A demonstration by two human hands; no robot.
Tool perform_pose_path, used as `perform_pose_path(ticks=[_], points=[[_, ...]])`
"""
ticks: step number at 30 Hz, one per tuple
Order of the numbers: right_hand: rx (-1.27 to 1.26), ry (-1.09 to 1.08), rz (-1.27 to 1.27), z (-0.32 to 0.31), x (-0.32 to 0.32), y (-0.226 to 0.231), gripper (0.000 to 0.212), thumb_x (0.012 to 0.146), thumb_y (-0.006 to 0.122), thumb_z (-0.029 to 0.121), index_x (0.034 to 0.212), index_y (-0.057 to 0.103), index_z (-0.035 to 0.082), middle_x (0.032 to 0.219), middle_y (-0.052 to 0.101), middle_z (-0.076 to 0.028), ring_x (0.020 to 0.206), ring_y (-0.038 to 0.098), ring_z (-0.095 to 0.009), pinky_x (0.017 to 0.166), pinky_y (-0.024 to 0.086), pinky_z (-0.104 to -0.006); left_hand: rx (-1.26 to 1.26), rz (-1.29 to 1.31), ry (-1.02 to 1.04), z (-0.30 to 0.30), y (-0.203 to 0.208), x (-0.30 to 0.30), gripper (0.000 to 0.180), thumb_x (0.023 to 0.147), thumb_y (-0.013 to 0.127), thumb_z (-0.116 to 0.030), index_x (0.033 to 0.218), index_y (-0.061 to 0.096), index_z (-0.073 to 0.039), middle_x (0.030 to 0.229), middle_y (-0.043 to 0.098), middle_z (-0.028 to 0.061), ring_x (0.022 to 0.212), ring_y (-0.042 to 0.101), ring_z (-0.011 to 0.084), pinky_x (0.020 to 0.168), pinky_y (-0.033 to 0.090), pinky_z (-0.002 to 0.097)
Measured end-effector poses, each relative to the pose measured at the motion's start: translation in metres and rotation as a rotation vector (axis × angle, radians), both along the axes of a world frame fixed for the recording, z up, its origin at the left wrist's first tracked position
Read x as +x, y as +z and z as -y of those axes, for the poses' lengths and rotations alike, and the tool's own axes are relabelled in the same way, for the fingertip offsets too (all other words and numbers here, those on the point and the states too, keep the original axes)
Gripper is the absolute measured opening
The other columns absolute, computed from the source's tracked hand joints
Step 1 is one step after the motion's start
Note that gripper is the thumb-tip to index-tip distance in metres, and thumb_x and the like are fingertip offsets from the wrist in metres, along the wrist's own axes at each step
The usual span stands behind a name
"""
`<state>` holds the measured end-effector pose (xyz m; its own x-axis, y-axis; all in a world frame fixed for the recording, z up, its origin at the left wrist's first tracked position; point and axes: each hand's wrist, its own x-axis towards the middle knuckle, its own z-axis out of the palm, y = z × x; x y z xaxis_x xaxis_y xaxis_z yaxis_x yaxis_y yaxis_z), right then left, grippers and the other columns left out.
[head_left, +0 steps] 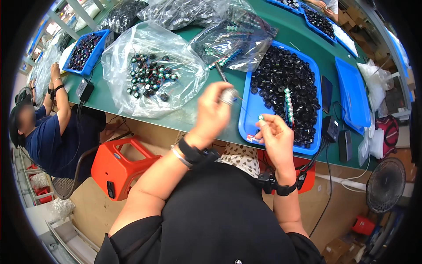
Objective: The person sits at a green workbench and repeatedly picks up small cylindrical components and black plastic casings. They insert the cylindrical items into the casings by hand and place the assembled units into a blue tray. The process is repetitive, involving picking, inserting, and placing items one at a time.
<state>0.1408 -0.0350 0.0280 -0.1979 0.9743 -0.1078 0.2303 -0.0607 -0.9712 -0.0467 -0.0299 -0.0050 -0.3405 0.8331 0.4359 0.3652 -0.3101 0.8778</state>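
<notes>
My left hand (214, 110) is closed around a small silvery coil (227, 96), with a thin wire end sticking out to the right. Just beyond its fingers is a dark pen-shaped tool (221, 71); whether the hand touches it I cannot tell. Over the near edge of the blue tray (247, 101), my right hand (278, 135) pinches a small round green-and-white part (260, 118) between thumb and fingertips. Many black ring-shaped caps (281, 66) fill most of the tray. On them lies a strip of green-and-white round parts (289, 105) with thin wires.
Left of my hands, a clear plastic bag (118, 66) carries wired round parts (151, 77). Another bag (237, 39) lies behind. A second blue tray (344, 88) leans at right, near a black box (329, 129). A co-worker (52, 127) sits left beside a red stool (118, 167).
</notes>
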Motion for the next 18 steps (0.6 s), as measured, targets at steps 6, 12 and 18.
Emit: perform_pose_path(ticks=[6,12,18], points=[[0.268,-0.248,0.001,-0.019,0.030,-0.023,0.021,0.093,0.057,0.005,0.113,0.058,-0.002,0.089,0.066,-0.006,0.067,0.059,-0.007,0.057,0.047,-0.0195,-0.161,-0.187,0.361,-0.014,-0.011,-0.140,0.030,0.089,0.058,-0.002,0.118,0.057,0.002,0.111,0.061,0.0141,0.096,0.061,0.0202,0.084,0.049,0.0310],[0.456,-0.297,0.067,-0.017,0.031,-0.045,0.023,0.094,0.055,0.005,0.117,0.057,-0.001,0.095,0.066,-0.008,0.070,0.058,-0.006,0.057,0.046,-0.0184,0.088,-0.719,0.199,-0.021,0.018,-0.067,0.042,0.082,0.067,-0.009,0.122,0.057,-0.002,0.121,0.058,0.0168,0.108,0.055,0.0343,0.096,0.042,0.0412],[0.511,-0.302,0.118,-0.014,0.033,-0.045,0.023,0.093,0.056,0.004,0.116,0.058,-0.002,0.096,0.065,-0.009,0.071,0.061,-0.009,0.061,0.049,-0.0211,-0.124,-0.615,-0.396,-0.036,0.004,0.048,0.029,0.079,0.067,-0.010,0.107,0.062,-0.005,0.097,0.062,0.0133,0.096,0.060,0.0332,0.079,0.049,0.0413]])
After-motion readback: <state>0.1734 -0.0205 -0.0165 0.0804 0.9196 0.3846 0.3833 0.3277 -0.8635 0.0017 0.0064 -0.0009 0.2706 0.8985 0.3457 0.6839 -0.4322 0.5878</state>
